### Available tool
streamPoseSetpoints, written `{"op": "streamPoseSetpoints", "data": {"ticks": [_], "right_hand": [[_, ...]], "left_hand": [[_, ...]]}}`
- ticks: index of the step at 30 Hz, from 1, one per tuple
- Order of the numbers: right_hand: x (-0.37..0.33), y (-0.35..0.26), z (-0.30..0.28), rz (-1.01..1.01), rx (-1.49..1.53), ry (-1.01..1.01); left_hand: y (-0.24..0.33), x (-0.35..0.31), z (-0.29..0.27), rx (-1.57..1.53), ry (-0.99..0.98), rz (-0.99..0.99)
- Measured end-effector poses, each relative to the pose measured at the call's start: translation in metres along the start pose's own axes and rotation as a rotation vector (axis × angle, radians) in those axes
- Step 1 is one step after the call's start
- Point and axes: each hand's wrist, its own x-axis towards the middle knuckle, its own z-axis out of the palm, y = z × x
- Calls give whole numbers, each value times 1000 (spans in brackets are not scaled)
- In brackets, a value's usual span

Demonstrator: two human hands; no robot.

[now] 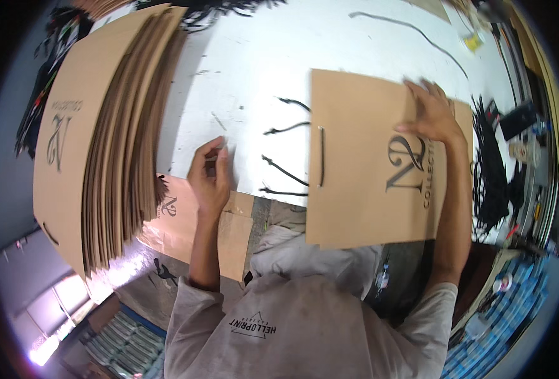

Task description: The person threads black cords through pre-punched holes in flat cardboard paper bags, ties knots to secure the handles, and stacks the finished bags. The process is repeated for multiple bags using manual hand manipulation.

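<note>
A brown paper bag with a black printed logo lies flat on the white table in front of me, its mouth to the left. A black cord handle is threaded through its face, and several knotted cord ends stick out beyond the mouth. My right hand rests on the bag with fingers spread, the fingertips at its far edge and the thumb on its face. Left of the bag, my left hand hovers by the table's near edge, fingers loosely bent and apart, with nothing visible in it.
A thick stack of similar brown bags stands at the left. Bundles of black cord lie at the right, near a plastic cup and a dark phone-like object. One loose cord curves across the white table.
</note>
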Motion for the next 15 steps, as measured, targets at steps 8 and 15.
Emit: {"op": "streamPoseSetpoints", "data": {"ticks": [8,15], "right_hand": [[56,64,-45,-315,-13,711],[40,-126,-191,-518,139,1350]], "left_hand": [[9,3,26,136,142,49],[17,-3,9,179,231,63]]}}
